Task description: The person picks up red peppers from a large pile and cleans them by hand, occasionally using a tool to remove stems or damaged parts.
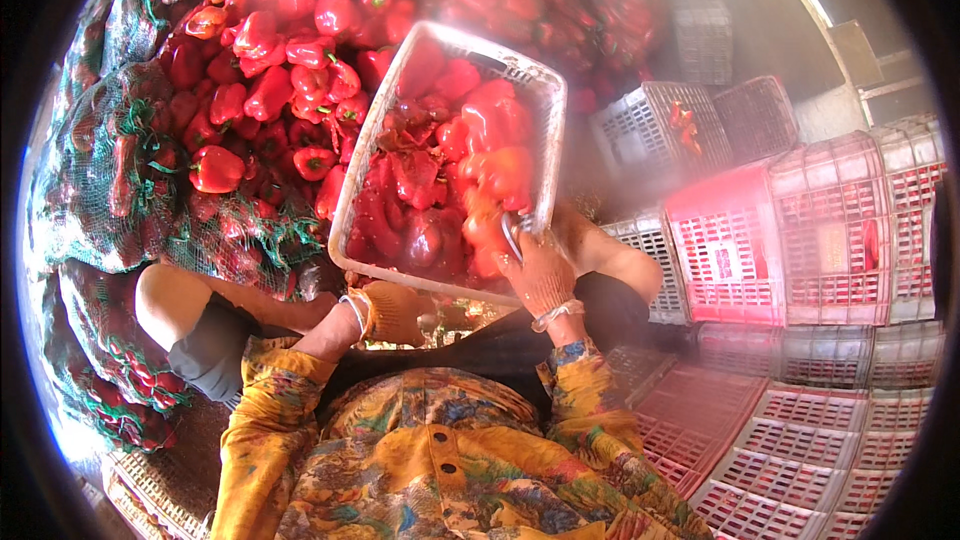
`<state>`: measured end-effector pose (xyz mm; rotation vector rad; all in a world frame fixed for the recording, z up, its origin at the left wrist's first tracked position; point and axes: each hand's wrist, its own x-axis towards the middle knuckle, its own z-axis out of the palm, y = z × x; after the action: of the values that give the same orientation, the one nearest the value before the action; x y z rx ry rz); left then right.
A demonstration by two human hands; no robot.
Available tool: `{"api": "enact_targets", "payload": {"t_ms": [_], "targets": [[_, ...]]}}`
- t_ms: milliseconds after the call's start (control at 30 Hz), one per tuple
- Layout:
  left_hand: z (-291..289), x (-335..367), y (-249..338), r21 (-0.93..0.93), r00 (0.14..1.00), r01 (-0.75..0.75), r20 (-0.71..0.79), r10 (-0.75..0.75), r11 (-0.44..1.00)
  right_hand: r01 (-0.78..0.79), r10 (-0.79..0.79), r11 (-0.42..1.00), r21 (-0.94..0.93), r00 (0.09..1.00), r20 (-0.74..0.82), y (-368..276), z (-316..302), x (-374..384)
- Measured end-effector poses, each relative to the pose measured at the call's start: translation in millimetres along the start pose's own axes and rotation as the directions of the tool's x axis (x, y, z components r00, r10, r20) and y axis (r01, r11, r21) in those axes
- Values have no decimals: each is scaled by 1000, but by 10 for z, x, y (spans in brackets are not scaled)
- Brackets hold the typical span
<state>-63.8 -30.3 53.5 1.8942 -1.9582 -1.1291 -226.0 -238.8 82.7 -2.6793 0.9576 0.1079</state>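
A white plastic crate (348, 175) rests tilted before me, with whole and opened red bell peppers (412, 175) inside. My right hand (543, 272), in an orange knit glove, is closed at the crate's near right corner. It grips a small metal tool (512, 237) whose exact kind I cannot tell. Against the tool lies a motion-blurred orange-red pepper (484, 230). My left hand (398, 314), gloved alike, is curled just below the crate's near edge, and what its fingers hold is hidden.
A big heap of red peppers (268, 90) lies beyond and left of the crate. Green mesh sacks of peppers (100, 170) line the left side. Stacked white plastic crates (835, 230) and a pink one (722, 245) stand at right. My bent knees flank the crate.
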Motion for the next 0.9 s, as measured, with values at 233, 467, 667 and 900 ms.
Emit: {"api": "enact_targets", "payload": {"t_ms": [233, 467, 667, 900], "targets": [[28, -54, -423, -327, 978, 149, -87, -187, 933, -74, 277, 717, 693, 943, -186, 112, 261, 757], [10, -148, -924, -638, 932, -326, -342, 122, 698, -344, 344, 863, 371, 937, 68, -182, 984, 834], [-455, -363, -1369, -936, 597, -283, -342, -726, 208, -224, 263, 938, 264, 957, -124, -146, 1177, 831], [99, 482, -3175, -881, -27, 409, -270, -963, 236, -214, 240, 947, 239, 967, -87, -194, 1156, 863]]}}
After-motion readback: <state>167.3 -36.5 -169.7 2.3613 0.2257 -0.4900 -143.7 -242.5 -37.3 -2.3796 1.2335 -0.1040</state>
